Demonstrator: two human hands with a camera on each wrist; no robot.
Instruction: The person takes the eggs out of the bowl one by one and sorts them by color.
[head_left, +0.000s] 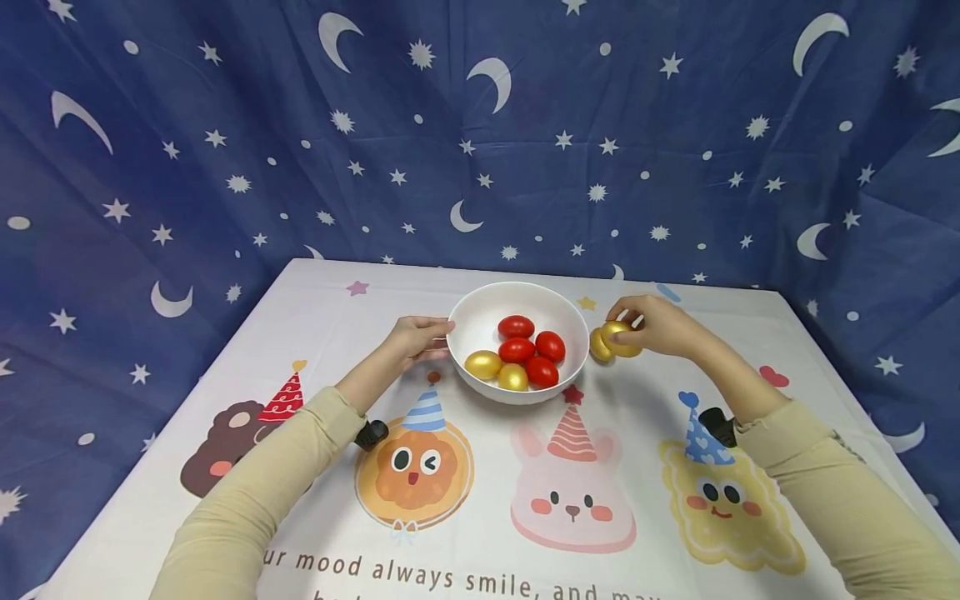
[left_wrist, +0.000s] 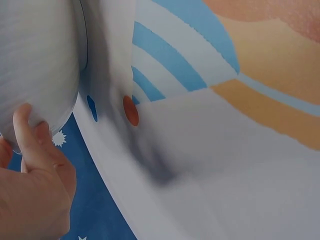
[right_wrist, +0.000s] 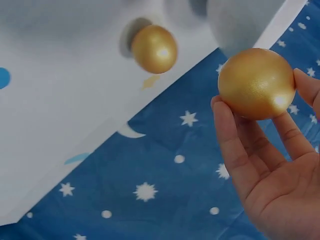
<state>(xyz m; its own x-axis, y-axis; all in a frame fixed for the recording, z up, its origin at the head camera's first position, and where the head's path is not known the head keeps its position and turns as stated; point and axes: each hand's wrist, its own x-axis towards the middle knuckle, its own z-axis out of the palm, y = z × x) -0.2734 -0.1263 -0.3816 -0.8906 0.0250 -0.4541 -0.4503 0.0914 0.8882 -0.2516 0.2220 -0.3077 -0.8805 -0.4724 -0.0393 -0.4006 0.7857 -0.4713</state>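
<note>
A white bowl [head_left: 465, 321] stands toward the back of the table, with several red eggs [head_left: 517, 350] and two gold eggs [head_left: 483, 364] inside. My left hand [head_left: 417, 340] grips the bowl at its left side, and its fingertips lie against the outer wall [left_wrist: 37, 60] in the left wrist view. To the right of the bowl, my right hand [head_left: 660, 325] holds a gold egg [right_wrist: 257, 84] between thumb and fingers, raised above the table. Another gold egg [right_wrist: 155, 49] lies on the cloth, partly behind the held one in the head view.
A white tablecloth [head_left: 322, 492] printed with cartoon faces and lettering covers the table. A dark blue curtain [head_left: 420, 167] with moons and stars hangs along the back and sides. Black wrist straps [head_left: 718, 427] show near both sleeves.
</note>
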